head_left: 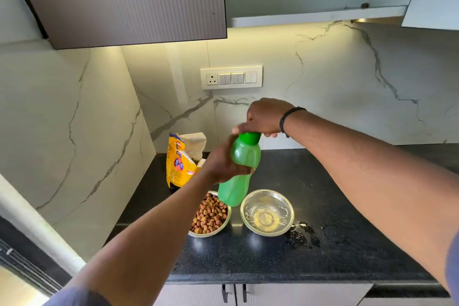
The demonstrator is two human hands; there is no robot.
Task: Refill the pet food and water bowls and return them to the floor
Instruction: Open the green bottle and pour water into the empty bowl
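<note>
A green plastic bottle (238,176) is held upright above the black counter (248,256). My left hand (221,164) grips its body from the left side. My right hand (263,117) is closed over the dark green cap (249,138) on top. Below the bottle stand two steel bowls side by side. The left bowl (224,225) is full of brown kibble (208,216), partly hidden by my left forearm. The right bowl (267,212) holds clear water.
An open yellow pet food bag (177,164) stands at the back left of the counter near the marble wall. Spilled water (303,233) lies on the counter right of the water bowl. Wall cabinets hang overhead; a switch panel (231,77) is on the backsplash.
</note>
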